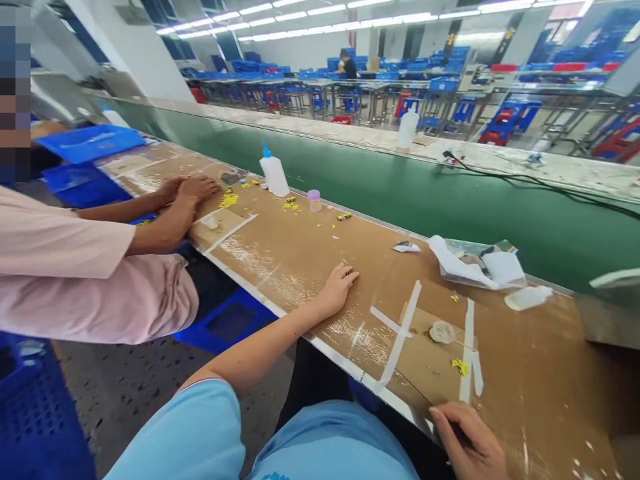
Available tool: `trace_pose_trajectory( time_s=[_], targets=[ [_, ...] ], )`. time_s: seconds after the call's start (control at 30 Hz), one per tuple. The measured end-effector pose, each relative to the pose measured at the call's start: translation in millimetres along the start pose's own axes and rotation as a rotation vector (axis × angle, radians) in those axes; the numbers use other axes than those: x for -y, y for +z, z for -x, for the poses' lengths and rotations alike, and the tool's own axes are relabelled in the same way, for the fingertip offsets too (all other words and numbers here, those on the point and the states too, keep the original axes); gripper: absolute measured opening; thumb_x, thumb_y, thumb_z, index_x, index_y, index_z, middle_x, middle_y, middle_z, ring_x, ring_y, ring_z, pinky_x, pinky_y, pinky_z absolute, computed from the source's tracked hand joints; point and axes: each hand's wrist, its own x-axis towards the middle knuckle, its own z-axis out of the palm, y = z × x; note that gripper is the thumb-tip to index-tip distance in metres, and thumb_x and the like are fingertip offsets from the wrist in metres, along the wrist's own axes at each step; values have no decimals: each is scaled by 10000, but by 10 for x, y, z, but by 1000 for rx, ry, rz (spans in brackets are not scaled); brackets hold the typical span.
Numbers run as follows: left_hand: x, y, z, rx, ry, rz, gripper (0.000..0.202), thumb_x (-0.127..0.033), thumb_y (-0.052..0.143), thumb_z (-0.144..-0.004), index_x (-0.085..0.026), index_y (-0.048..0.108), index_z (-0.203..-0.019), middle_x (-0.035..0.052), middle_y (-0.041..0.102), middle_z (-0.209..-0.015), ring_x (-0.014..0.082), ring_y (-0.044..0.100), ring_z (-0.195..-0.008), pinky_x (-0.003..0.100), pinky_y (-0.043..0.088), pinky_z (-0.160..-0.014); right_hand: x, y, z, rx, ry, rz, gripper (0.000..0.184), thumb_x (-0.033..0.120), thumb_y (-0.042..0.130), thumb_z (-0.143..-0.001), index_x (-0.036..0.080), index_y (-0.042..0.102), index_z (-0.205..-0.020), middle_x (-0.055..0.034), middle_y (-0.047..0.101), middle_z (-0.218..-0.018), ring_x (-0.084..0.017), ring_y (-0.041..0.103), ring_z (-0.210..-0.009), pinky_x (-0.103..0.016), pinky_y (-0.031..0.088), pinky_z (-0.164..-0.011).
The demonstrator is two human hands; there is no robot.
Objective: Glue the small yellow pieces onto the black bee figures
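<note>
Curling over the near edge of the brown cardboard-covered worktable (310, 253), the right hand (470, 445) is showing bent fingers with something thin and dark beneath them, and I cannot tell whether it is grasping that or just pressing the edge. Just beyond it, a little cluster of yellow scraps (459, 365) is lying between strips of white tape (403, 330), with a round pale disc (443, 331) sitting just beside them. Further left, the left hand (339, 288) is lying flat and relaxed on the bare cardboard, palm down, holding nothing. Moving out, crumpled white sheets (470, 267) are sprawling by the table's far edge. To the left, a co-worker in a pink shirt is resting both hands (193, 190) on the surface, one over the other. Past them, a white squeeze bottle with a blue cap (275, 175) is standing upright near a small pink-lidded jar (314, 200). Behind everything, a long green conveyor belt (450, 200) is running across the view.
</note>
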Motion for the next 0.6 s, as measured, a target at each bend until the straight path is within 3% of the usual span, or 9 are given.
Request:
trace_pose_trajectory(
  time_s=[0.13,0.23,0.4,0.6],
  targets=[
    [-304,234,106,61,220,77,393,-118,344,-891,-208,573,-1197,117,538,-1287,259,393,-1312,504,376,-1051,101,-15,-101,-29,-59,29,205,268,571,-840,209,620,-650,0,606,-577,-104,567,-503,-179,460,-484],
    [-485,292,139,127,320,120,397,-98,346,-884,-208,570,-1193,114,547,-1281,256,386,-1320,498,384,-1045,157,-17,-138,-42,-81,37,219,255,559,-849,207,606,-641,10,601,-562,-96,567,-497,-169,444,-467],
    [-592,248,106,98,298,178,318,-190,404,-901,-171,564,-1174,125,585,-1226,255,454,-1261,494,399,-1033,190,-19,-169,-34,-41,16,240,252,552,-853,203,591,-622,19,578,-540,-85,544,-472,-168,425,-452],
    [-594,189,60,113,285,245,175,-190,497,-861,-171,625,-980,103,649,-1080,227,537,-1154,441,432,-996,162,-63,-170,-16,17,-72,234,275,557,-841,209,617,-624,5,594,-552,-104,564,-489,-177,449,-460]
  ],
)
